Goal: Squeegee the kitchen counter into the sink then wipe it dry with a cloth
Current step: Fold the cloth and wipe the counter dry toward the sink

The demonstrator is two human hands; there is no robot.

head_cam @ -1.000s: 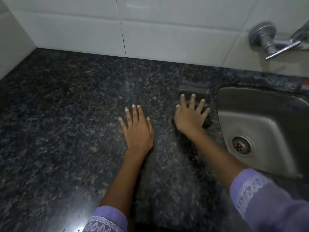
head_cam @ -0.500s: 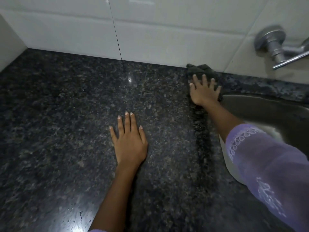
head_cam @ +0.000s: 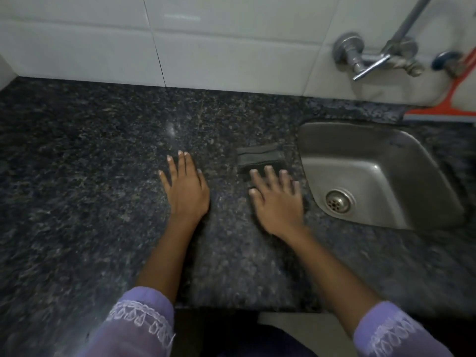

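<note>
A dark speckled granite counter (head_cam: 90, 176) fills the view. A dark grey folded cloth (head_cam: 260, 158) lies on it just left of the steel sink (head_cam: 373, 140). My right hand (head_cam: 277, 202) presses flat on the near part of the cloth, fingers spread, so most of the cloth is under the palm. My left hand (head_cam: 186, 188) rests flat and empty on the counter, a hand's width to the left. An orange squeegee (head_cam: 448, 109) leans against the wall behind the sink at the far right.
A steel tap (head_cam: 371, 60) juts from the white tiled wall (head_cam: 206, 42) above the sink. The sink drain (head_cam: 338, 200) sits near the sink's front left corner. The counter's front edge (head_cam: 244, 309) runs below my forearms.
My right hand has pulled the cloth back from the wall toward me, along the sink's left edge. My left hand has stayed flat in place.
</note>
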